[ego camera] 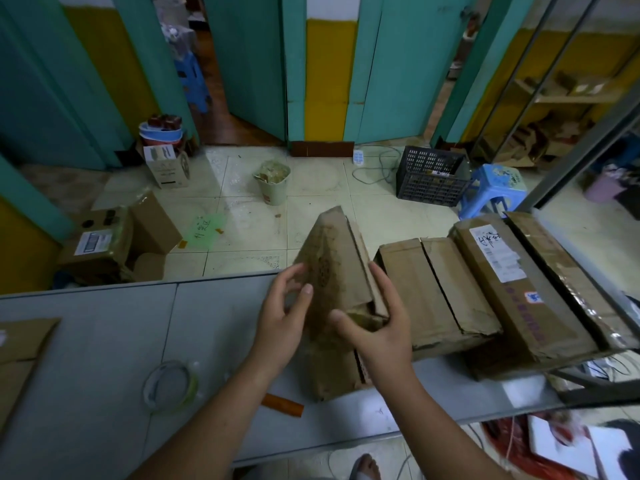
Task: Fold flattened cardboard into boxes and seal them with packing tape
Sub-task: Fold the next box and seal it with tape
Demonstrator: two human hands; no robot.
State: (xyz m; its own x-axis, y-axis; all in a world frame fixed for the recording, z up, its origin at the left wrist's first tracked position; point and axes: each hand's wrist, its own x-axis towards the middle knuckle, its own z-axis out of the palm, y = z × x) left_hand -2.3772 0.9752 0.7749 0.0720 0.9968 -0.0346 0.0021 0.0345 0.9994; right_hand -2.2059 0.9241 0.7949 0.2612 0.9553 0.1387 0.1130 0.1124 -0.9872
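**Box in both hands, near end not yet closed**

- Table [104, 341]: grey top under everything, running out to both sides of my grip.
- Stack of flat cardboard [485, 289]: just right of my right hand, its near edge almost touching the back of that hand.
- Box [332, 265]: between my hands, half formed. Its long axis runs from the table just below my wrists up and away from me, with the far end tilted off the table.
- Right hand [381, 334]: curled round the box's right side, thumb on the front by the crumpled flaps at the open corner. Firm hold. It is the nearer hand to the flaps.
- Left hand [284, 317]: fingers curled at the left edge, thumb tip on the front face. Lighter pinch.
- Tape roll [191, 389]: left of my left forearm and nearer me, well apart from the box. My guess is the left hand gets it.
- Orange tool [282, 404]: just beside my left forearm, part hidden under it.

Unclear:
- The box's back face and how its flaps sit are hidden.
- The lower end is hidden behind my wrists.
- I can't tell whether my left fingertips wrap behind the edge.
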